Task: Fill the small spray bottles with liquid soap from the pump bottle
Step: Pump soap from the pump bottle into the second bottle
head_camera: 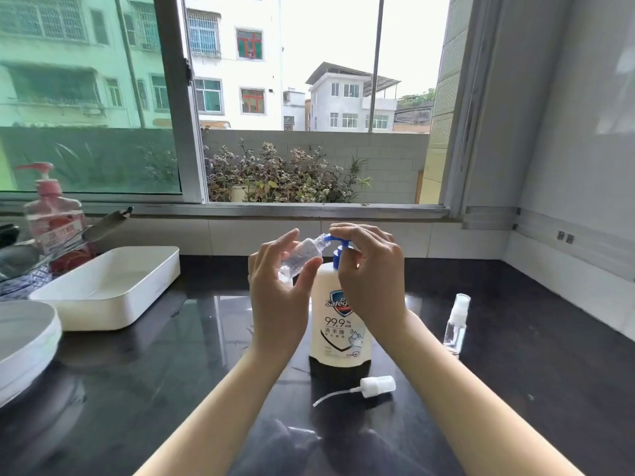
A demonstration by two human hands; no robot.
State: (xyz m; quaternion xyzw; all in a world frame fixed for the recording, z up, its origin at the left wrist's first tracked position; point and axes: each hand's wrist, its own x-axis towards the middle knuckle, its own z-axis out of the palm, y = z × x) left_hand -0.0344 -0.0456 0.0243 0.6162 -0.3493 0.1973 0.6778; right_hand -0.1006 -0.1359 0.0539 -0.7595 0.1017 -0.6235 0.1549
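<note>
A white pump bottle (338,324) of liquid soap with a blue pump head (338,242) stands upright on the dark counter. My left hand (278,297) grips a small clear spray bottle (302,254), tilted so its open neck meets the blue nozzle. My right hand (372,269) rests on top of the pump head, fingers curled over it. The bottle's white spray cap (376,386) with its dip tube lies on the counter in front of the pump bottle. A second small spray bottle (456,322), capped, stands upright to the right.
A white rectangular tray (113,286) sits at the left, with white plates (24,341) nearer me. A pink pump bottle (53,214) stands at the back left by a dish rack. An open window runs behind the counter; a wall closes the right side.
</note>
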